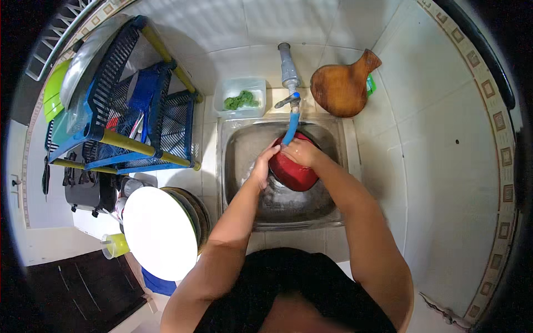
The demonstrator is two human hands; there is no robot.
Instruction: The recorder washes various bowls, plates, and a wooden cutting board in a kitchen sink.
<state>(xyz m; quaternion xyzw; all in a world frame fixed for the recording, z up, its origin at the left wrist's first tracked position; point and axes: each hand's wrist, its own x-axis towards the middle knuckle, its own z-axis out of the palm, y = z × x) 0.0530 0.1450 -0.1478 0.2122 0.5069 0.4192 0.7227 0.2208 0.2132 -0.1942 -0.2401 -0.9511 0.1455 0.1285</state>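
A red bowl (295,175) is held tilted over the stainless steel sink (245,208). My left hand (264,164) grips its left side, thumb near the rim. My right hand (300,150) lies against the bowl with the fingers bent downward; the fingertips are hidden, so I cannot tell whether it holds anything. Right above both hands ends a blue hose (292,127), fitted to a grey pipe tap (290,73) with a lever handle (287,100). The right hand looks wet.
Behind the sink stand a plastic container (239,109) with a green scrubber (242,100) and a wooden cutting board (343,89) leaning on the wall. To the left are a blue dish rack (125,162), a white plate (160,233) beside stacked plates, and a yellow-green cup (116,245).
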